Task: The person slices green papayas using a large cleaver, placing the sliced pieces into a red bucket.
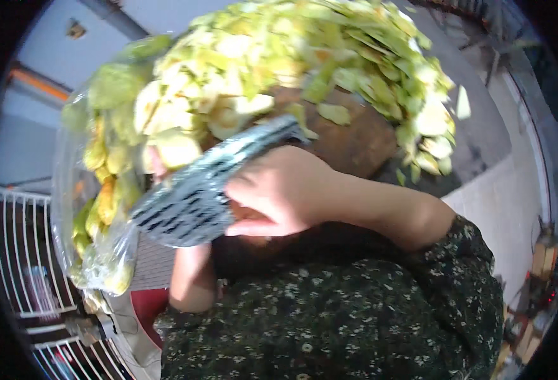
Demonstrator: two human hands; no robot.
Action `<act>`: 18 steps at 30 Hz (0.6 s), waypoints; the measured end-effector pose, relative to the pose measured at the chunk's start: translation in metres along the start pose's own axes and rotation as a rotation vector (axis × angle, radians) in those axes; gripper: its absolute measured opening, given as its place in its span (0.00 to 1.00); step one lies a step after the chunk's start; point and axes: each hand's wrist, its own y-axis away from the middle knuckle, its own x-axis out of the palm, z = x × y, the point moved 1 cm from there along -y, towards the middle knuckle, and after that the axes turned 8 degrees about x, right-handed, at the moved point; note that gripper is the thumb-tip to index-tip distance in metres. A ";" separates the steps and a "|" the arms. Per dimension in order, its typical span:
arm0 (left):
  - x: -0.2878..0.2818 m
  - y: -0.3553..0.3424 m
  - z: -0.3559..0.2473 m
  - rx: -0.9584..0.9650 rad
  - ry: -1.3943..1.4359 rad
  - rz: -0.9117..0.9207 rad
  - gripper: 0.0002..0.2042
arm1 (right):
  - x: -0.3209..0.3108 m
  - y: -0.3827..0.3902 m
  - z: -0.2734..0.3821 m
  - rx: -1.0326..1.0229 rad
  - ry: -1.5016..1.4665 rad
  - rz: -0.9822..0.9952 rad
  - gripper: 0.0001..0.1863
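Observation:
My right hand [285, 190] is closed on a broad-bladed knife [196, 196]. Its silvery blade has rows of dark marks and slants down to the left, blurred a little by motion. Behind the blade is my left hand [156, 163], with only a few fingertips and the wrist showing. These fingertips press against a pale green chunk [177, 149] of fruit or vegetable, just beyond the blade. A large heap of thin, pale green slices [279, 57] spreads beyond both hands. Part of a brown wooden board [361, 136] shows under it.
A clear plastic bag [63, 209] of green and yellow elongated fruit stands left of the heap. White metal racks [28, 253] are at the far left. Boxes [545, 259] and other clutter sit at the far right. Loose slices [462, 103] lie at the heap's right edge.

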 end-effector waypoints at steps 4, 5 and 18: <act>-0.007 -0.017 -0.002 0.015 0.047 0.036 0.20 | -0.013 0.001 0.007 0.071 0.052 0.050 0.19; -0.007 -0.012 0.002 0.008 0.056 0.030 0.20 | -0.014 0.005 0.008 0.083 0.038 0.051 0.19; -0.004 0.000 0.022 -0.078 0.381 0.065 0.15 | -0.017 -0.007 0.001 0.173 0.056 0.024 0.19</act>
